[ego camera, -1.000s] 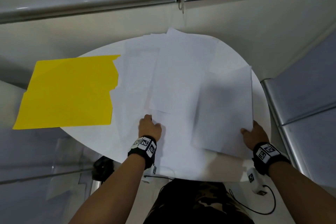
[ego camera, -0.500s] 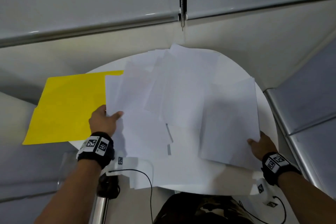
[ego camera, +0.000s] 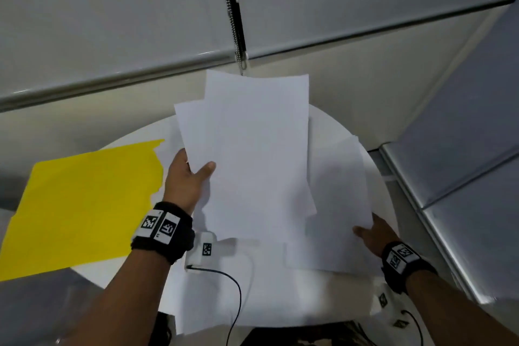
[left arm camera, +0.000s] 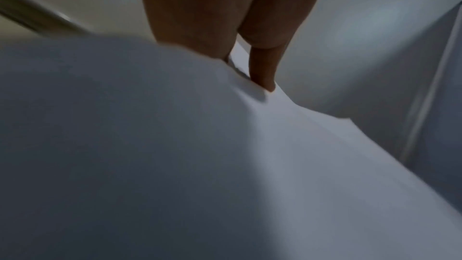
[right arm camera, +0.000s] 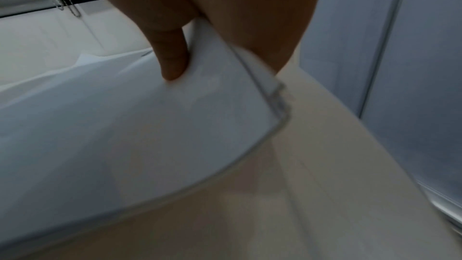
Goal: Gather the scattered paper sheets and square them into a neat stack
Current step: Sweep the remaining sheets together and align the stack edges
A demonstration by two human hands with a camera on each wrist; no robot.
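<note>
My left hand [ego camera: 196, 174] pinches a loose bunch of white sheets [ego camera: 252, 149] by its left edge, thumb on top, and holds it lifted and tilted over the round white table [ego camera: 384, 205]. In the left wrist view the thumb [left arm camera: 262, 70] presses onto the white sheets [left arm camera: 175, 145]. My right hand [ego camera: 368, 230] grips the near right corner of a second batch of white sheets [ego camera: 337, 205], which lies lower and partly under the lifted bunch. The right wrist view shows my thumb [right arm camera: 172, 60] on top of that batch [right arm camera: 125, 126], whose corner bends upward.
A large yellow sheet [ego camera: 84, 205] lies on the table's left side and overhangs its edge. A window blind with a bead chain [ego camera: 233, 14] hangs behind the table. A grey ledge [ego camera: 463, 177] runs along the right. A black cable [ego camera: 236, 289] trails from my left wrist.
My left hand has gone from pressing sheets flat at the table's near edge to gripping several by their left edge and lifting them toward the centre. The right hand kept its hold on its batch.
</note>
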